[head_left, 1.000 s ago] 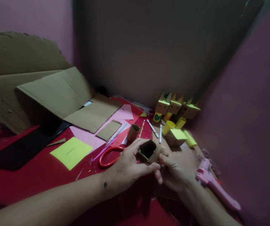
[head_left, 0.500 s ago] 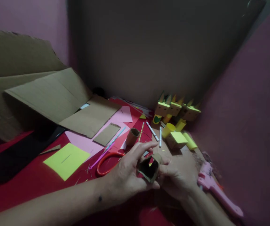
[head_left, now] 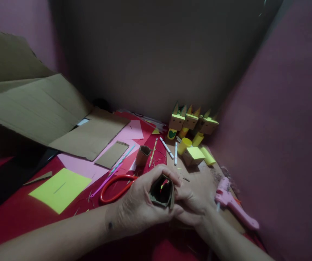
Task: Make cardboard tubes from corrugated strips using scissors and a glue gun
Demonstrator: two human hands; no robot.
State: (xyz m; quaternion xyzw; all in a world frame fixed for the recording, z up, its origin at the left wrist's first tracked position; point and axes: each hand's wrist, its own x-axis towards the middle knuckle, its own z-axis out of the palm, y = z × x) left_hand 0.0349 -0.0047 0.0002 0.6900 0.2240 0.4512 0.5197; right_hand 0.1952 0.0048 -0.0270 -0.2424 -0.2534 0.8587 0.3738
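Cardboard tube [head_left: 171, 200] sat in my left hand [head_left: 142, 199], fingers wrapped round it, its open end facing me. My right hand [head_left: 190, 204] pinched its side. Red scissors [head_left: 103, 195] lay just left of my left hand.

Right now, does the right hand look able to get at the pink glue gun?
Probably yes: the pink glue gun lies just outside the right forearm, with nothing seen between them. The right hand is busy at the cardboard tube, so it should leave that first.
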